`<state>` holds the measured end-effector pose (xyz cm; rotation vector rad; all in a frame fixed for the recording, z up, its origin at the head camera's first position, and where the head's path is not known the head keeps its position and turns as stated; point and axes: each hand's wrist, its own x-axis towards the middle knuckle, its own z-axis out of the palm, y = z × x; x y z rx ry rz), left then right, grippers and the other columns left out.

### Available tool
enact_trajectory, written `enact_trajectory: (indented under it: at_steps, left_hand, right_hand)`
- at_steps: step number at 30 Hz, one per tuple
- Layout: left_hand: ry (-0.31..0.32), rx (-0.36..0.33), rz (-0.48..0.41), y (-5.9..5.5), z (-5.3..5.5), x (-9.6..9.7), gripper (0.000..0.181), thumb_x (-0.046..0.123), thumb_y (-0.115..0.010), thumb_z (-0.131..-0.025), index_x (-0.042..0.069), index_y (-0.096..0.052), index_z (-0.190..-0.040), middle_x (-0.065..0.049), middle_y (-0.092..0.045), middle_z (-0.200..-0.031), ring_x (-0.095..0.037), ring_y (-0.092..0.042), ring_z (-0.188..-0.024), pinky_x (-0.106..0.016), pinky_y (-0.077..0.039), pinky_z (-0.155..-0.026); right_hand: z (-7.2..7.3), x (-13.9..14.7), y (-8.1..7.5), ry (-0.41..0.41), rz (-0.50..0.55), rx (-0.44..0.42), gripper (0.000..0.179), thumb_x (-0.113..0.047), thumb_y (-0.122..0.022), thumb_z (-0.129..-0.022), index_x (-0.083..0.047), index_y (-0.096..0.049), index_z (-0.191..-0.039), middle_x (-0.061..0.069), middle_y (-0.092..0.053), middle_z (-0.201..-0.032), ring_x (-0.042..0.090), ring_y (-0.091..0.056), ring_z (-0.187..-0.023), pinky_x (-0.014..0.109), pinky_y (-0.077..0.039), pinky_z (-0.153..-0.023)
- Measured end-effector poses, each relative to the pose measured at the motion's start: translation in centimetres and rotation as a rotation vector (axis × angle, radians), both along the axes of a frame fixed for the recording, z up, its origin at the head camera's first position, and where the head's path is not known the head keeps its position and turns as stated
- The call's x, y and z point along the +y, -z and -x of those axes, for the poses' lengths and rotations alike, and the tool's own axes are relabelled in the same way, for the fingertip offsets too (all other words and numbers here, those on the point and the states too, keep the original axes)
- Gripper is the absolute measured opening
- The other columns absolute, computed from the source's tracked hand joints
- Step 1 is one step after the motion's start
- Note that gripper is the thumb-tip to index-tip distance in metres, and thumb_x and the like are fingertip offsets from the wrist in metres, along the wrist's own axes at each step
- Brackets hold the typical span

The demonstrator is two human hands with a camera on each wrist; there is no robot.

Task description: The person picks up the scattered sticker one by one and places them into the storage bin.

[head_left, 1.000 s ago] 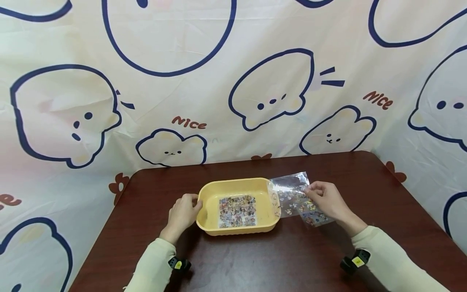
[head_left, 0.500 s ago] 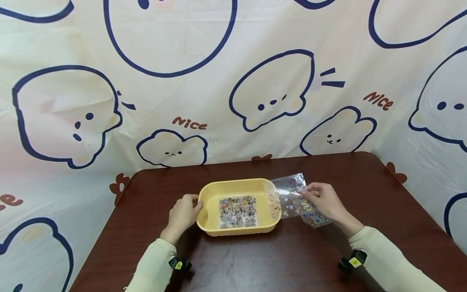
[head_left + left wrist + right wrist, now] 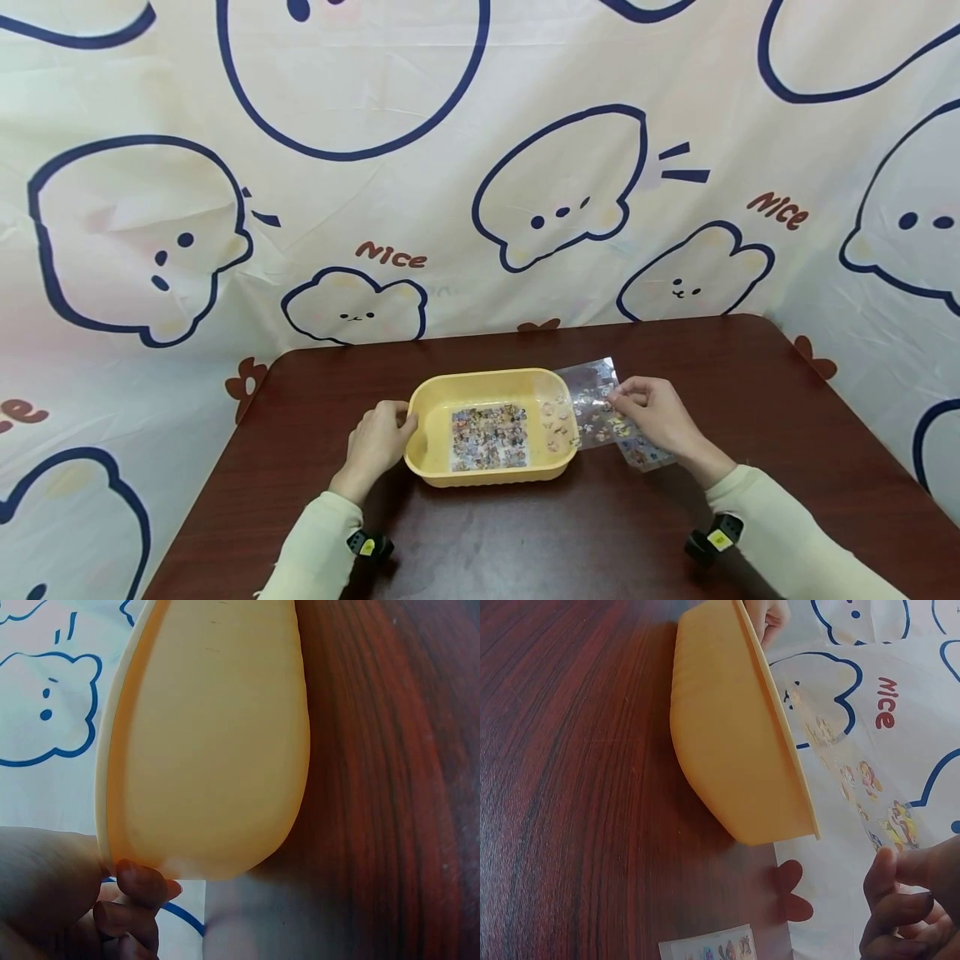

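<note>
Pinching a clear printed sheet (image 3: 587,393), right hand (image 3: 660,414) beside a yellow tray (image 3: 495,477), left hand (image 3: 375,443) gripping its rim.

Over the past 1 second, the right hand (image 3: 656,414) is moving left toward the yellow tray (image 3: 480,477), drawing the clear sheet (image 3: 590,398) along. The sheet is sliding farther over the tray's right end, so more of its printed pieces (image 3: 548,409) are showing above the tray and less is sticking out past it. The right sleeve (image 3: 783,529) and black wrist device (image 3: 717,538) are also shifting left.
</note>
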<state>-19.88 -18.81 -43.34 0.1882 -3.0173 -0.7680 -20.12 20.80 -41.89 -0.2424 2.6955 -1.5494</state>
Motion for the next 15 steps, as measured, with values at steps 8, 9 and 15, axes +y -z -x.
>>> enact_trajectory:
  at_steps: [8, 9, 15]
  left_hand:
    - [0.0, -0.004, 0.001, 0.0, 0.0, 0.0, 0.035, 0.027, -0.061, -0.097, 0.007, -0.071, -0.124, -0.012, -0.076, -0.111, -0.024, -0.069, -0.087, -0.05, -0.053, -0.078]
    - [0.0, -0.004, 0.001, 0.0, 0.0, 0.0, 0.035, 0.027, -0.061, -0.097, 0.007, -0.071, -0.124, -0.012, -0.076, -0.11, -0.024, -0.069, -0.086, -0.05, -0.053, -0.077]
    - [0.002, -0.002, 0.001, 0.0, 0.1, 0.0, 0.035, 0.027, -0.061, -0.097, 0.007, -0.072, -0.123, -0.012, -0.076, -0.109, -0.023, -0.068, -0.084, -0.049, -0.053, -0.076]
  right_hand:
    - [0.0, -0.8, -0.1, 0.003, -0.019, -0.032, 0.021, -0.016, -0.059, -0.101, 0.004, -0.068, -0.103, 0.002, -0.062, -0.063, 0.009, -0.044, -0.052, 0.026, -0.036, -0.048]
    - [0.0, -0.9, -0.1, 0.008, -0.025, -0.042, 0.021, -0.016, -0.059, -0.101, 0.003, -0.068, -0.103, 0.001, -0.06, -0.061, 0.009, -0.043, -0.052, 0.026, -0.035, -0.048]
    - [0.2, -1.5, 0.0, 0.018, -0.035, -0.042, 0.018, -0.016, -0.061, -0.1, 0.001, -0.069, -0.1, 0.001, -0.062, -0.061, 0.007, -0.038, -0.047, 0.024, -0.032, -0.044]
